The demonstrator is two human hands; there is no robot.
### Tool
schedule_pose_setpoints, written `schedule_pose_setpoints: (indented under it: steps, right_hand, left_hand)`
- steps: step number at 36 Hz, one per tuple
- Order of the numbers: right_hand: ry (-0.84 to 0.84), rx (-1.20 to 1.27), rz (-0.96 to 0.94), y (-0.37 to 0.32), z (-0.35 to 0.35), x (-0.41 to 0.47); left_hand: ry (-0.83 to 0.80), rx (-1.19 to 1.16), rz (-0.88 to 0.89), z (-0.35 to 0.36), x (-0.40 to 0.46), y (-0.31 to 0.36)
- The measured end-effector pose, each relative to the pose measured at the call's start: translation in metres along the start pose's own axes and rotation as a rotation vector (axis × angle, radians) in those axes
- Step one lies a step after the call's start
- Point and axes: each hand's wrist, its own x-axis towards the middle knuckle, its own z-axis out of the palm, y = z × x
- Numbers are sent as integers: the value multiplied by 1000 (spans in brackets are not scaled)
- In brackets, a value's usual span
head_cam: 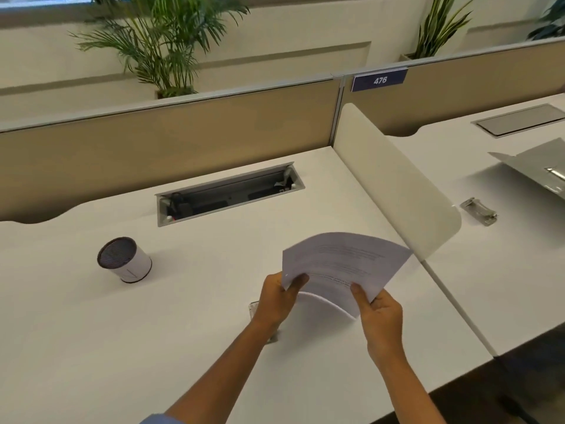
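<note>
A thin stack of printed white paper sheets (342, 264) is held above the white desk (153, 316), bowed upward in the middle. My left hand (279, 301) pinches its near left corner, thumb on top. My right hand (380, 313) pinches the near right edge, thumb on top as well. The sheets' lower edges curl down between the two hands. A small clear object (253, 310) lies on the desk under my left wrist, mostly hidden.
A white cylindrical mesh-topped holder (125, 263) stands at the left. An open cable tray (229, 194) is sunk into the desk behind. A white divider panel (394, 182) separates the right desk, which bears an open ring binder (538, 166) and a metal clip mechanism (478, 211).
</note>
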Motion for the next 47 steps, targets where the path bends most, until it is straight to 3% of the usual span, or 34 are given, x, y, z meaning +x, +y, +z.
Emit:
schedule_pose_setpoints:
  steps: [6,16,21,26,35,41,44,47]
  right_hand:
    - [29,18,-31,-8,4,0]
    - [-77,-6,80,7,-9,13]
    - [-81,210,132,3,-32,24]
    - [-137,414,175,-9,-18,12]
    - [-64,314,123,-18,24,-20]
    - [-13,138,45,-27,-3,-7]
    - [-11,79,-5,-35,-21,0]
    - [-18,26,-63,-42,-32,3]
  left_hand:
    - [14,-25,41,0,-2,2]
    - [20,-89,3,-9,3,-2]
    - [33,-275,-40,-15,3,6]
    - [116,-456,-201,-8,-3,5]
    - [74,-592,-253,7,-20,3]
    - [184,-722,-261,-41,-1,-2]
    - [118,-641,-157,-81,15,-1]
    - [8,-349,-85,-105,27,11]
